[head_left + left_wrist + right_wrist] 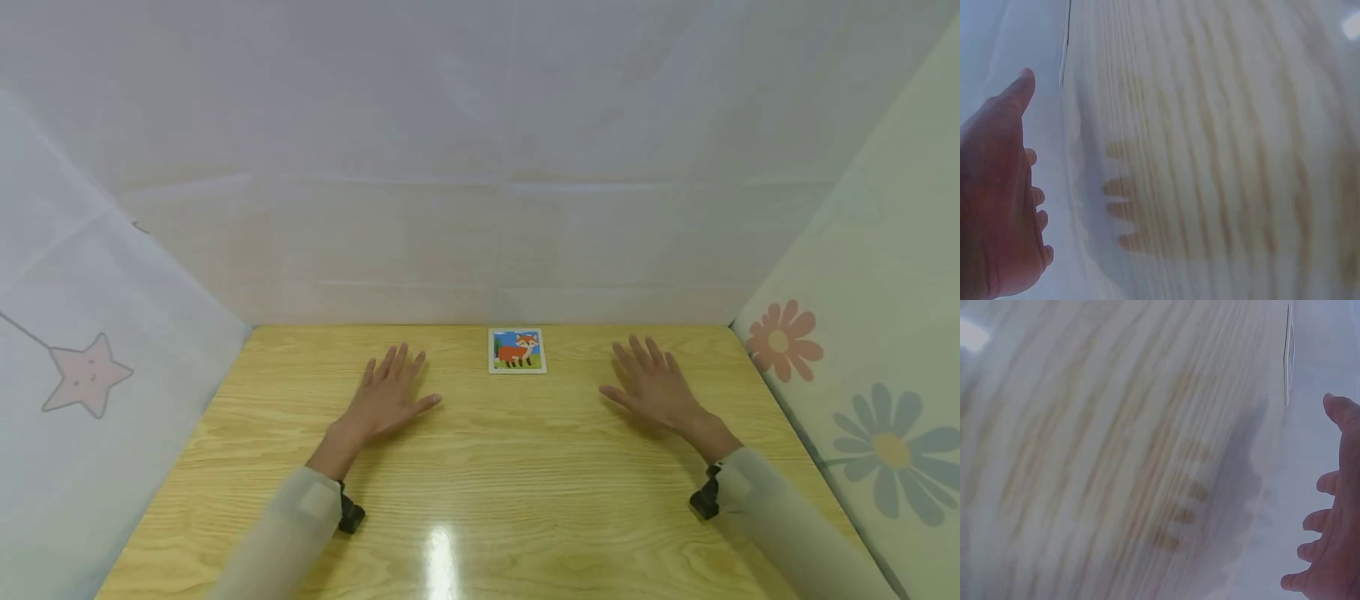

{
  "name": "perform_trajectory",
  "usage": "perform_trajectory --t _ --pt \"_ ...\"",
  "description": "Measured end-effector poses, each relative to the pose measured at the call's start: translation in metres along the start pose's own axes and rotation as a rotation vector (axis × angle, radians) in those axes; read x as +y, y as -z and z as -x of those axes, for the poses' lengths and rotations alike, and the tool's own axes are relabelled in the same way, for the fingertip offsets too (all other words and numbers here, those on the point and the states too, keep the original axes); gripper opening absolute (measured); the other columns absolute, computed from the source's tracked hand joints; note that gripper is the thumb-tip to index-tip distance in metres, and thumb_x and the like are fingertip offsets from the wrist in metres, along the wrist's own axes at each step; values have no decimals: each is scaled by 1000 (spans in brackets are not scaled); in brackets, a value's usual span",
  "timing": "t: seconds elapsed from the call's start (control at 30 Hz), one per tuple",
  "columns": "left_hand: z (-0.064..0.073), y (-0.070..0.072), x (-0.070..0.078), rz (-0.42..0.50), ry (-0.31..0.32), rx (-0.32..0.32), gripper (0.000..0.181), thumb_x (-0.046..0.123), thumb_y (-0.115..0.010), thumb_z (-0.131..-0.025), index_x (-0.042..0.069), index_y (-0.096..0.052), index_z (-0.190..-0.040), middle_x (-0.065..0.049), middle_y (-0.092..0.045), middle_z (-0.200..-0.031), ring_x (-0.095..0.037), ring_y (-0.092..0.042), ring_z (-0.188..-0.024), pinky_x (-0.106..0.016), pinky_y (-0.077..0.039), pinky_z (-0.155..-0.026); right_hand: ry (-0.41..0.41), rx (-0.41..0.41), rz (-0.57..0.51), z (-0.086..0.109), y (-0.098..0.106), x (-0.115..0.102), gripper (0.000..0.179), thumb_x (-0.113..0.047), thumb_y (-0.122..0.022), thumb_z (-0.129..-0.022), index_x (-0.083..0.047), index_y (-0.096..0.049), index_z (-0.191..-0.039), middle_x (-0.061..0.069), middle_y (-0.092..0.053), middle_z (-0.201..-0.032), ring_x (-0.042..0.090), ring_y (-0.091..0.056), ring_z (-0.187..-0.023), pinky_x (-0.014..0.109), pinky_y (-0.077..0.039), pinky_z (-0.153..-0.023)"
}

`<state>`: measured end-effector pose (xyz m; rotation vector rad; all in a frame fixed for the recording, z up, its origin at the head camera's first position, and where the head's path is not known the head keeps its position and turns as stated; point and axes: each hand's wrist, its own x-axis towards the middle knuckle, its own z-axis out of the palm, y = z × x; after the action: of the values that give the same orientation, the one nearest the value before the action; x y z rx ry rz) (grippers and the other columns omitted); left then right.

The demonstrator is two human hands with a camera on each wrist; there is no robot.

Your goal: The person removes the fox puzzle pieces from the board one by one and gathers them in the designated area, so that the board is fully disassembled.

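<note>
A small square picture with a white border and a red fox on it [517, 351] lies flat near the far edge of the wooden table [480, 467]. To its left is my left hand [384, 402], palm down with fingers spread and holding nothing. My right hand [658, 392] is on the other side, likewise spread and with nothing in it. Both hands are apart from the picture. In the left wrist view the left hand [1000, 206] hovers over the table, its shadow below. The right wrist view shows the right hand [1335, 519] above the surface too.
A white sheet [480, 208] rises behind the table's far edge. On the left a side sheet carries a pink star [87, 377]; the right one has a red flower [784, 340] and a blue flower [892, 452]. Each wrist wears a dark strapped device [350, 512].
</note>
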<state>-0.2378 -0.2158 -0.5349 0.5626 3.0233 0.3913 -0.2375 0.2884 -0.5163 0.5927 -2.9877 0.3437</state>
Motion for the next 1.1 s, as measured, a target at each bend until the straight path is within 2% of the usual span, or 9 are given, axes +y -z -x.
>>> perform_trajectory --t 0.23,0.47,0.6,0.83,1.1 --pt "-8 -7 10 1 -42 -13 100 82 -38 -100 15 -19 -172 -22 -8 -177 -44 -5 -163 -70 -4 -127 19 -5 -4 -10 -3 -10 89 -60 -60 -103 -6 -30 -167 31 -23 -170 56 -17 -157 78 -20 -119" --pt "-13 -5 29 -4 -60 -28 96 78 -41 -102 15 -20 -172 -22 -9 -176 -43 -6 -163 -68 -5 -128 62 9 -17 -19 -4 -19 87 -57 -61 -103 -6 -31 -167 30 -25 -170 56 -21 -156 76 -23 -120" --pt "-15 -2 42 -4 -74 -21 94 75 -45 -102 15 -24 -171 -22 -12 -176 -43 -9 -163 -68 -9 -128 91 20 -46 -24 -6 -23 86 -53 -63 -104 -5 -31 -167 30 -26 -170 55 -22 -156 73 -24 -121" --pt "-24 -6 56 -12 -100 -53 95 76 -43 -102 17 -20 -172 -20 -9 -177 -41 -8 -163 -65 -8 -129 138 37 -81 -36 -11 -31 82 -46 -66 -104 0 -35 -164 33 -31 -166 57 -25 -154 70 -26 -122" --pt "-28 -5 73 -17 -135 -61 93 74 -44 -103 15 -22 -171 -18 -8 -177 -41 -10 -163 -64 -10 -129 142 8 -163 -49 -13 -40 81 -46 -65 -104 -2 -34 -165 30 -32 -168 53 -26 -155 69 -28 -122"
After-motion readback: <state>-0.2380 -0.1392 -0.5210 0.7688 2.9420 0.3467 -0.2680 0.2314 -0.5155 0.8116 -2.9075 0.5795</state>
